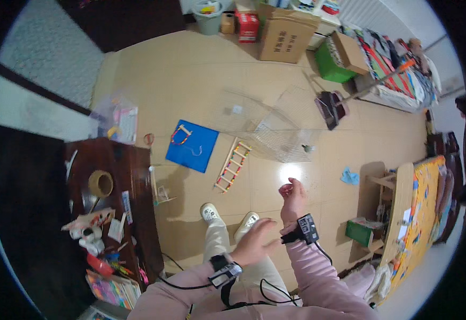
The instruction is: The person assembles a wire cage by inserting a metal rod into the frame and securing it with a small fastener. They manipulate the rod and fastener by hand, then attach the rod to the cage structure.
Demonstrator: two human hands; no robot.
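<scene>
My left hand [256, 241] hovers in front of my body, fingers apart and nothing in it. Farther forward and to the right is my right hand [293, 198], its fingers curled inward with no object showing. Both hands are above the floor, touching nothing. Beyond them lies a small wooden ladder [232, 166] strung with coloured beads. Left of it, a blue mat [203, 156] bears a ring of coloured beads on a wooden bar [181, 133] and a pale looped string [194, 151]. Wire cage panels [275, 133] lie beyond the ladder.
Red-handled scissors [148, 139] lie left of the mat. A dark wooden desk [137, 184] runs along the left. Right are a dustpan [331, 109], a light-blue cloth [350, 176], a green box [360, 233] and a yellow-covered bench [427, 197]. Cardboard boxes [286, 40] stand far back.
</scene>
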